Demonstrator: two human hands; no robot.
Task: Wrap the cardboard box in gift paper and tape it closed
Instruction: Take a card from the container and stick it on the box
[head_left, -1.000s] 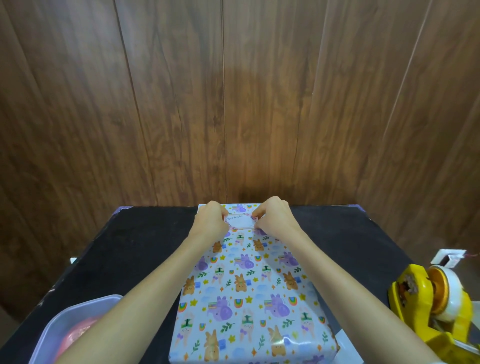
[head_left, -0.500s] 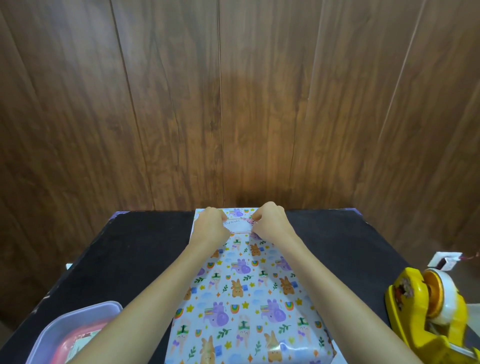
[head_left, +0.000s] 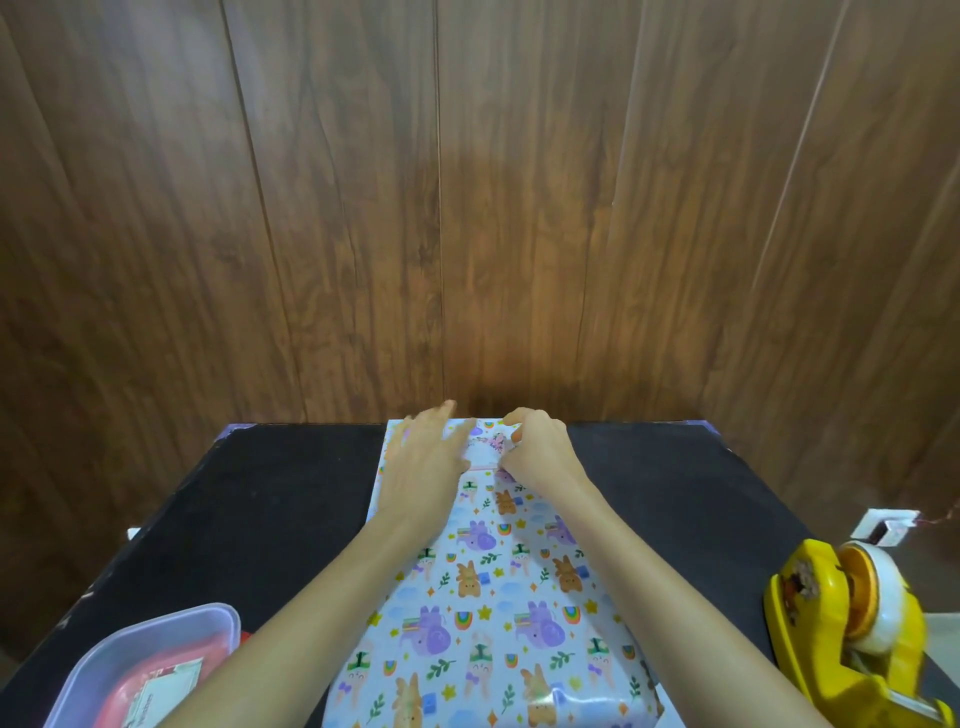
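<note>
Tub (head_left: 171, 621) at 7 o'clock on tabletop (head_left: 270, 509). Left hand (head_left: 421, 467) grip slack, fingers straight over box (head_left: 493, 597), wrapped, dead centre. Right hand (head_left: 540, 457) grip pinches white tag (head_left: 485, 452) at box's 12 o'clock end. Dispenser (head_left: 841, 634) at 4 o'clock.

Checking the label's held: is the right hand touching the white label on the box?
Touching. Head view: the right hand pinches the white label at its right edge, no gap.
</note>
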